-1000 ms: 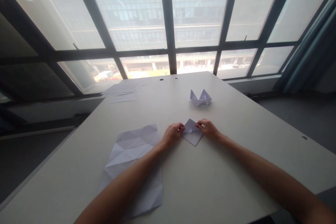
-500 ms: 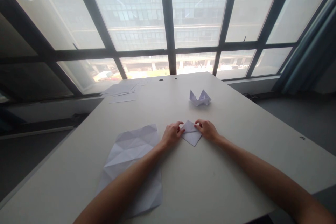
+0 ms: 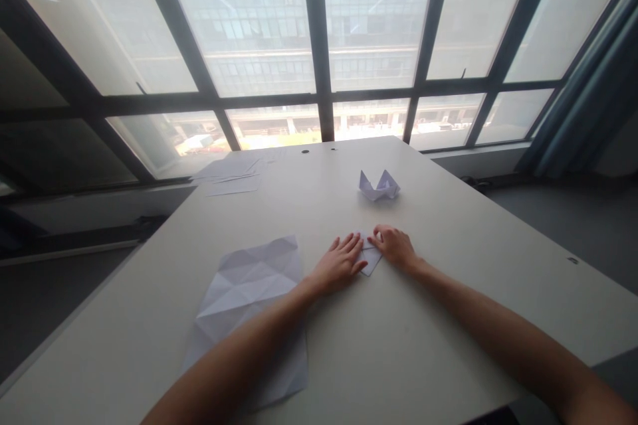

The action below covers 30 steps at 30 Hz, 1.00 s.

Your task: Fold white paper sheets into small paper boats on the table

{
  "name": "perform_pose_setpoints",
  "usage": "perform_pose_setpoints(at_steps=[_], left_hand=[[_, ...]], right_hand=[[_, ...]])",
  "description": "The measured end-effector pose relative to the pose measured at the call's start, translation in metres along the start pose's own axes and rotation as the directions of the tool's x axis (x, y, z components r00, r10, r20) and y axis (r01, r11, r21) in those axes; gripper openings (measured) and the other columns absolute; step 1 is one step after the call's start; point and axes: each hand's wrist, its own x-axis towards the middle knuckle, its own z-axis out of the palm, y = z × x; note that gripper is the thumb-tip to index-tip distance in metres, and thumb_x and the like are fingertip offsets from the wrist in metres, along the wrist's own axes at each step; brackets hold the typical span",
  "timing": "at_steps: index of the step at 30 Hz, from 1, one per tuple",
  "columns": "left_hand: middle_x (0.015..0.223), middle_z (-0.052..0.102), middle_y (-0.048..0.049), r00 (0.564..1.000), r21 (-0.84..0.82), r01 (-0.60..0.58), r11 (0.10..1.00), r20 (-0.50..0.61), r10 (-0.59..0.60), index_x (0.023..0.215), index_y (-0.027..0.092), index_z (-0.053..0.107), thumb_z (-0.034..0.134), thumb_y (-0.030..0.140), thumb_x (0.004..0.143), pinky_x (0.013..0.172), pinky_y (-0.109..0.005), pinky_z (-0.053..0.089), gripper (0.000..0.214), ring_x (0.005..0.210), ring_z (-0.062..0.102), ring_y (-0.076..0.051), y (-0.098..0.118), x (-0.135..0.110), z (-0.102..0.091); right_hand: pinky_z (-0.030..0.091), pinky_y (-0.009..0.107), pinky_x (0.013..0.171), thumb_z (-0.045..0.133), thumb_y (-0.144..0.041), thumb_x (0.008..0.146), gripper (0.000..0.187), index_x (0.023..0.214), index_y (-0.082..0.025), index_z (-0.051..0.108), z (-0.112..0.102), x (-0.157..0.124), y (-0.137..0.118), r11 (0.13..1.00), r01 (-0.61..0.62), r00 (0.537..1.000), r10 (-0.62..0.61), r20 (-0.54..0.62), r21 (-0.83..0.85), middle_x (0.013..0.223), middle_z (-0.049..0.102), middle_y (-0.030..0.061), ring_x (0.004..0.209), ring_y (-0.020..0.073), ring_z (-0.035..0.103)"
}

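A small folded paper (image 3: 369,259), white and pointed at its near end, lies on the table between my hands. My left hand (image 3: 339,261) rests flat over its left side, fingers stretched out and covering much of it. At the right edge, my right hand (image 3: 393,246) has its thumb and index finger closed on the folded paper. A folded paper boat (image 3: 379,186) with two raised points stands beyond my hands. Under and beside my left forearm lies a creased white sheet (image 3: 249,279), partly hidden by the arm.
The white table (image 3: 423,345) stretches towards large framed windows (image 3: 264,26). Several loose paper sheets (image 3: 232,172) lie at its far left. A blue curtain (image 3: 573,106) hangs at the right.
My left hand has gone from pinching the folded paper's left edge to lying flat over it, shifting right. My right hand stays at the right edge.
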Motion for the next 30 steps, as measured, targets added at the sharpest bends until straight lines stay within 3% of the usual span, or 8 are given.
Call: perform_pose_setpoints(at_steps=[5, 8, 10, 13, 17, 24, 28, 30], left_hand=[[0.159, 0.016, -0.0118, 0.996, 0.028, 0.012, 1.000, 0.089, -0.014, 0.153, 0.018, 0.019, 0.021, 0.062, 0.096, 0.117, -0.045, 0.012, 0.072, 0.148, 0.011, -0.025, -0.002, 0.001, -0.001], [0.159, 0.016, -0.0113, 0.995, 0.039, 0.014, 0.999, 0.099, -0.018, 0.154, 0.019, 0.018, 0.021, 0.062, 0.096, 0.117, -0.046, 0.013, 0.072, 0.148, 0.011, -0.025, 0.000, 0.001, -0.005], [0.160, 0.016, -0.0108, 0.995, 0.043, 0.019, 0.999, 0.093, -0.023, 0.154, 0.019, 0.016, 0.021, 0.061, 0.097, 0.117, -0.047, 0.012, 0.071, 0.148, 0.012, -0.025, 0.002, 0.001, -0.006], [0.160, 0.014, -0.0087, 0.996, 0.042, 0.035, 0.999, 0.084, -0.039, 0.155, 0.022, 0.008, 0.018, 0.058, 0.098, 0.117, -0.050, 0.012, 0.068, 0.148, 0.012, -0.024, 0.004, 0.000, -0.007], [0.160, 0.010, -0.0088, 0.991, 0.056, 0.044, 0.997, 0.123, -0.051, 0.155, 0.020, 0.006, 0.014, 0.057, 0.098, 0.117, -0.052, 0.008, 0.068, 0.148, 0.008, -0.022, 0.002, -0.001, -0.007], [0.159, 0.007, -0.0169, 0.961, 0.097, 0.222, 0.970, 0.149, -0.234, 0.154, 0.009, 0.012, 0.014, 0.061, 0.096, 0.114, -0.062, 0.005, 0.078, 0.148, 0.003, -0.030, -0.008, -0.013, -0.007], [0.157, 0.018, -0.0205, 0.941, 0.022, 0.325, 0.946, 0.092, -0.325, 0.150, 0.007, 0.026, 0.024, 0.047, 0.099, 0.113, -0.064, 0.011, 0.064, 0.147, 0.011, -0.033, -0.009, -0.012, -0.007], [0.153, 0.030, -0.0208, 0.913, -0.063, 0.408, 0.911, -0.010, -0.409, 0.147, 0.006, 0.033, 0.025, 0.033, 0.099, 0.114, -0.058, 0.018, 0.055, 0.145, 0.023, -0.030, -0.013, -0.008, -0.007]], right_hand=[[0.044, 0.032, 0.082, 0.045, -0.025, 0.096, 0.022, 0.103, -0.020, 0.066, -0.005, -0.003, 0.001, 0.998, 0.020, 0.997, -0.024, -0.071, -0.061, 0.102, 0.068, 0.0106, 0.096, 0.0232, 0.061], [0.039, 0.035, 0.098, 0.037, -0.018, 0.097, 0.035, 0.122, -0.018, 0.060, -0.005, -0.007, -0.004, 0.985, 0.168, 0.976, -0.170, -0.137, -0.027, 0.123, 0.062, 0.0131, 0.115, 0.0235, 0.053], [0.033, 0.037, 0.108, 0.031, -0.021, 0.099, 0.043, 0.136, -0.017, 0.051, -0.002, -0.011, -0.008, 0.953, 0.304, 0.948, -0.302, -0.097, 0.008, 0.140, 0.051, 0.0126, 0.130, 0.0227, 0.043], [0.020, 0.044, 0.116, 0.025, -0.037, 0.101, 0.055, 0.151, -0.014, 0.029, 0.008, -0.016, -0.011, 0.910, 0.412, 0.906, -0.414, 0.085, 0.041, 0.155, 0.031, 0.0123, 0.144, 0.0236, 0.024], [0.006, 0.052, 0.118, 0.019, -0.061, 0.097, 0.076, 0.155, -0.011, 0.013, 0.015, -0.021, -0.004, 0.928, 0.371, 0.895, -0.363, 0.260, 0.019, 0.159, 0.015, 0.0138, 0.148, 0.0266, 0.009], [0.001, 0.053, 0.117, 0.017, -0.069, 0.092, 0.085, 0.155, -0.011, 0.009, 0.006, -0.023, 0.001, 0.957, 0.291, 0.902, -0.273, 0.334, -0.002, 0.160, 0.008, 0.0139, 0.148, 0.0257, 0.002], [0.003, 0.053, 0.117, 0.020, -0.069, 0.093, 0.085, 0.154, -0.011, 0.012, 0.005, -0.023, -0.002, 0.959, 0.284, 0.906, -0.276, 0.320, 0.022, 0.159, 0.010, 0.0151, 0.148, 0.0263, 0.005], [0.005, 0.053, 0.117, 0.022, -0.067, 0.094, 0.083, 0.154, -0.011, 0.014, 0.005, -0.023, -0.002, 0.959, 0.282, 0.909, -0.279, 0.311, 0.035, 0.159, 0.013, 0.0154, 0.148, 0.0269, 0.006]])
